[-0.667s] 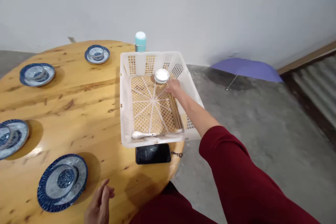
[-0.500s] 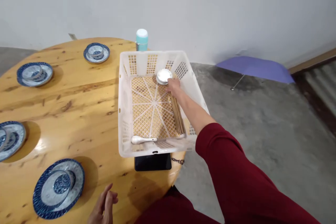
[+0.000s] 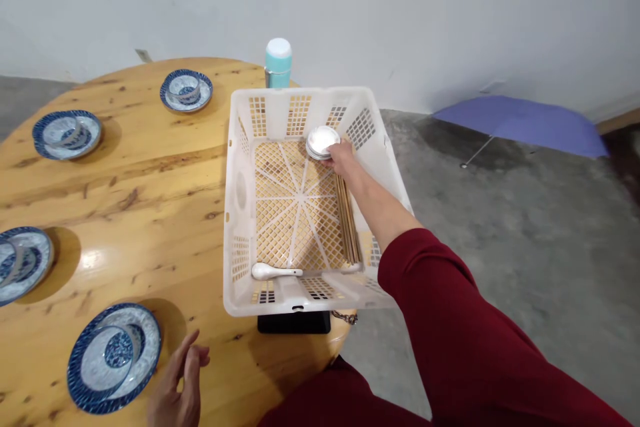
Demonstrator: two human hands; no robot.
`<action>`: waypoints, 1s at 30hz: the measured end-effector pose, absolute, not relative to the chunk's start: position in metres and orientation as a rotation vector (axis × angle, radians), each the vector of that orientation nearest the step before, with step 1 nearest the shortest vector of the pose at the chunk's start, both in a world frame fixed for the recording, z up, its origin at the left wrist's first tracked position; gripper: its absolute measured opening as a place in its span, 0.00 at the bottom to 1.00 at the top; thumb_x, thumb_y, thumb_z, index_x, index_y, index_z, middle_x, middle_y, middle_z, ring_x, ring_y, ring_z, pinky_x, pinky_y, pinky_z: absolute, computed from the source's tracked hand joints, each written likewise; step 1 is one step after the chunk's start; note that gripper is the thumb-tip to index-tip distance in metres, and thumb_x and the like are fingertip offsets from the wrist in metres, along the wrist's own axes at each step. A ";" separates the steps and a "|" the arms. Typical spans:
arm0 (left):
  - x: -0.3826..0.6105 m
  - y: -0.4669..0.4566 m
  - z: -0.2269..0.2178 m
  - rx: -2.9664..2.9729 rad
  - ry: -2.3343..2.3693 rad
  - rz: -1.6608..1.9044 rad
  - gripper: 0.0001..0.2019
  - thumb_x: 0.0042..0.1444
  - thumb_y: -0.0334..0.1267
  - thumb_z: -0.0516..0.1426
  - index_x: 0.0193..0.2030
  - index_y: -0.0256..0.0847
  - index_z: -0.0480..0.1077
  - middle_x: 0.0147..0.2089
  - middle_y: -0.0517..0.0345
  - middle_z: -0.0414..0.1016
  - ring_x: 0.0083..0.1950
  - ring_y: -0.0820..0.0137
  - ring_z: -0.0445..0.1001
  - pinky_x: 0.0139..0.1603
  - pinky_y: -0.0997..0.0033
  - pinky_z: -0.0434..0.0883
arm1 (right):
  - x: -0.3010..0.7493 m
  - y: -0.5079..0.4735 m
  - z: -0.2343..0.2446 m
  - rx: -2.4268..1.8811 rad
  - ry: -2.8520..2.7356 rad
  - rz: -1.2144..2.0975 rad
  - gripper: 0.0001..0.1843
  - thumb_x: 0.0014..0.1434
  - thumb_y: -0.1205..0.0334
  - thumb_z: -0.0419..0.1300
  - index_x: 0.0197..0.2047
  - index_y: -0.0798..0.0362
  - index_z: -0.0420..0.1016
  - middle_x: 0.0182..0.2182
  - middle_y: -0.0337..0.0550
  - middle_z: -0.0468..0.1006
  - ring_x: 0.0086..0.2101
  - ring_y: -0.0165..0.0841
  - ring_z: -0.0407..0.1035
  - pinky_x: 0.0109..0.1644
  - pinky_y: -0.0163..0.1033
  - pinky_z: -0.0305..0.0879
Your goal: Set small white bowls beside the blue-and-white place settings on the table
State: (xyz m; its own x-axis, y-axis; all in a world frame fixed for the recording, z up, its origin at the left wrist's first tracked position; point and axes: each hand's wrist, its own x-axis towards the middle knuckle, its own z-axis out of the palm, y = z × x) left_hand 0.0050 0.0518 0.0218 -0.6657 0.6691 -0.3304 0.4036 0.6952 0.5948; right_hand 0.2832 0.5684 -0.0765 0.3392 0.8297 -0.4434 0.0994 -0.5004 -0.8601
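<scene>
Wooden tabletop point(image 3: 125, 213) holds a white plastic basket point(image 3: 300, 101). Inside it, the person's right hand point(image 3: 343, 159) touches a stack of small white dishes point(image 3: 320, 142), though any grip is unclear. Their left hand point(image 3: 177, 383) hangs open beside a blue-and-white plate point(image 3: 114, 357).

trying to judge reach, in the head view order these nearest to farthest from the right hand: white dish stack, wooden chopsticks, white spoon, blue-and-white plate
1. White dish stack: against the right hand, in the white plastic basket.
2. Wooden chopsticks: along the basket's right side.
3. White spoon: along the basket's near side.
4. Blue-and-white plate: outside the basket, lower left on the wooden table.
</scene>
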 end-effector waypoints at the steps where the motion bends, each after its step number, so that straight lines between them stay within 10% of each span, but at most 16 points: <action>1: 0.003 0.055 0.022 0.861 2.361 0.664 0.34 0.57 0.67 0.53 0.56 0.41 0.78 0.37 0.54 0.85 0.43 0.57 0.85 0.46 0.63 0.80 | 0.284 0.568 -0.076 -1.838 -0.826 1.223 0.30 0.53 0.77 0.56 0.59 0.50 0.67 0.44 0.42 0.77 0.34 0.30 0.71 0.32 0.36 0.78; 15: 0.027 0.216 0.113 1.502 2.093 0.982 0.18 0.67 0.48 0.54 0.53 0.42 0.79 0.37 0.59 0.83 0.40 0.69 0.82 0.48 0.69 0.78 | 0.262 0.511 -0.059 -1.700 -1.063 1.615 0.30 0.47 0.81 0.60 0.53 0.53 0.74 0.32 0.40 0.77 0.28 0.32 0.70 0.30 0.40 0.78; 24: 0.089 0.341 0.064 1.242 1.893 0.605 0.30 0.64 0.48 0.61 0.64 0.26 0.66 0.61 0.29 0.76 0.59 0.51 0.78 0.60 0.52 0.73 | 0.261 0.448 -0.029 -1.475 -1.079 1.926 0.24 0.50 0.76 0.64 0.51 0.55 0.76 0.34 0.42 0.80 0.30 0.33 0.73 0.26 0.33 0.74; 30: 0.116 0.353 0.034 0.732 1.456 0.823 0.21 0.70 0.42 0.54 0.62 0.29 0.67 0.59 0.32 0.77 0.54 0.56 0.81 0.52 0.55 0.79 | 0.272 0.416 -0.014 -1.420 -1.268 1.871 0.29 0.48 0.72 0.64 0.55 0.52 0.77 0.39 0.43 0.82 0.33 0.36 0.75 0.27 0.34 0.73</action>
State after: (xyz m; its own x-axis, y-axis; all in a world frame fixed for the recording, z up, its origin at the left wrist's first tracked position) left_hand 0.1157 0.3533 0.0339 -0.0505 0.8365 -0.5456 -0.0356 0.5444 0.8380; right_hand 0.2717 0.4156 -0.0143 -0.3553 0.7966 -0.4891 0.1588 -0.4642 -0.8714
